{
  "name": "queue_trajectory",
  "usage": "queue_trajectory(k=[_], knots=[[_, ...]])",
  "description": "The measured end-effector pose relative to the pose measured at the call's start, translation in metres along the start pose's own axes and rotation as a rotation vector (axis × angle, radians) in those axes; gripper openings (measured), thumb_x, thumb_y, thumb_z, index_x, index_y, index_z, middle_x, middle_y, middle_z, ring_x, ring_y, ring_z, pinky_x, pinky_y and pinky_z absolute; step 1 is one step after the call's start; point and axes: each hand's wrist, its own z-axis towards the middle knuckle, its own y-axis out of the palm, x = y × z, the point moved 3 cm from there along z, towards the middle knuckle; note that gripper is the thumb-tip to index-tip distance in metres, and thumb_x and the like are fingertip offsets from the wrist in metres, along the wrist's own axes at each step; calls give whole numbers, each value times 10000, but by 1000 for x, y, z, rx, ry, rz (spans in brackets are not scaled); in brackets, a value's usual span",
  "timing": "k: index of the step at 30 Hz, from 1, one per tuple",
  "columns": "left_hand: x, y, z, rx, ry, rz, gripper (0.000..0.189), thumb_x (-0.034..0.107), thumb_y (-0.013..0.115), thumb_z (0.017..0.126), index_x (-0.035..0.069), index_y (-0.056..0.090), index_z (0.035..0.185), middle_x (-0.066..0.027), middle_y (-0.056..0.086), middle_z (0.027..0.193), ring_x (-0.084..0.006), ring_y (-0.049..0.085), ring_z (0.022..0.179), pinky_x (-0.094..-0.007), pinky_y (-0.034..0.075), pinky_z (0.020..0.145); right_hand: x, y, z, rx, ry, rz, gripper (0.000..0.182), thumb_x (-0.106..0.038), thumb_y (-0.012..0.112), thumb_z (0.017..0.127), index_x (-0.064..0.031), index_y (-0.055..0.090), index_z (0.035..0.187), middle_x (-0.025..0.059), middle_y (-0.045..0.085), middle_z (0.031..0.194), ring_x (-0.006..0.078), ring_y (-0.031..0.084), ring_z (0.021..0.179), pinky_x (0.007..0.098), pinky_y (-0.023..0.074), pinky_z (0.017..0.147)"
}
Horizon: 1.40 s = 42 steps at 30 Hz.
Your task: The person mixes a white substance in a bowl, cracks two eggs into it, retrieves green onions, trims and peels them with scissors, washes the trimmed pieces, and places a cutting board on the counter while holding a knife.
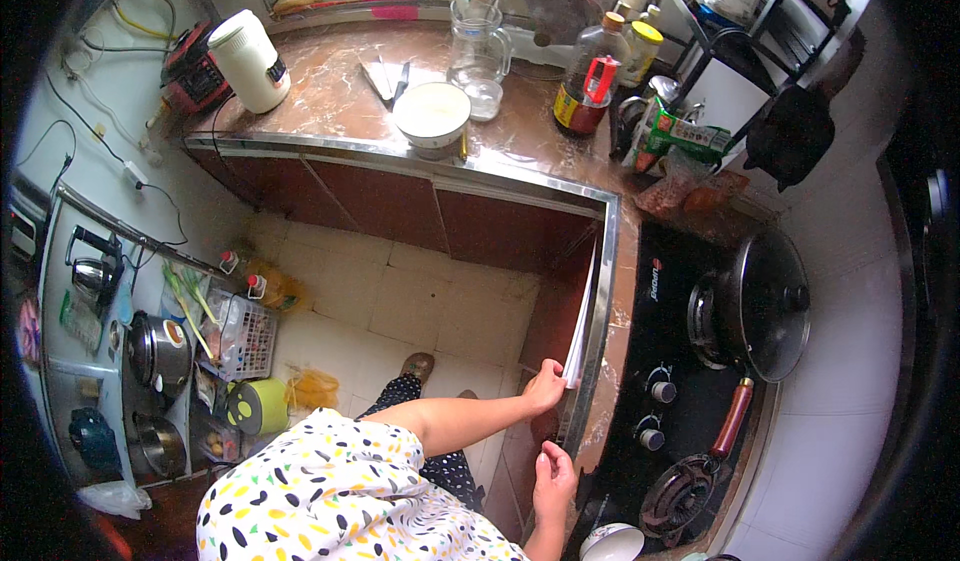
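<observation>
My left hand [545, 388] reaches to the cabinet front below the hob side of the counter, its fingers at the lower end of a thin white edge [581, 336], perhaps a drawer or door edge; whether they grip it is unclear. Nearer to me, my right hand [553, 482] is raised beside the metal-trimmed counter edge, fingers curled apart, with nothing visible in it. To its right lies the black glass gas hob [675, 321], bearing a lidded wok [769, 306] with a wooden handle. A patterned white bowl [613, 542] stands at the hob's near corner.
On the far counter [330, 58] are a full bowl [432, 115], a knife [402, 81], a glass pitcher [476, 43], a sauce bottle [589, 81] and a white canister [251, 62]. A shelf at left holds pots [169, 351]; a green bin-like container [259, 405] and oil bottles [274, 289] stand on the floor.
</observation>
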Motion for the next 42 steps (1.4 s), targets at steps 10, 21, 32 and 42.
queue_trajectory(k=[10, 21, 32, 42], knots=[[-7, -94, 6, 58, 268, -21, 318, 83, 605, 764, 74, 414, 1019, -57, 578, 725, -161, 572, 674, -324, 473, 646, -21, 36, 16, -56, -148, -179, 278, -113, 574, 835, 1, 575, 1089, 130, 600, 1036, 226, 582, 947, 320, 448, 851], [-10, -230, 38, -3, 285, -281, 324, 29, 572, 831, 61, 427, 1119, -13, 570, 854, -76, 522, 785, -213, 423, 695, -22, 68, 30, -144, -100, -303, 288, -119, 560, 852, 1, 560, 1115, 114, 592, 1062, 203, 568, 998, 301, 424, 884], [26, -315, 107, 309, 454, -231, 282, 165, 601, 862, 63, 498, 1105, 39, 536, 781, -30, 442, 663, -171, 348, 563, 13, 111, 97, -157, -73, -366, 282, -175, 564, 843, -27, 570, 1083, 144, 589, 1030, 260, 585, 853, 324, 462, 734], [54, -333, 126, 679, 591, -167, 354, 177, 586, 867, -30, 428, 1107, -79, 636, 893, -121, 574, 846, -236, 432, 765, 41, 143, 114, -169, 40, -318, 275, -162, 566, 849, -9, 573, 1077, 151, 592, 1016, 265, 577, 950, 331, 459, 796]])
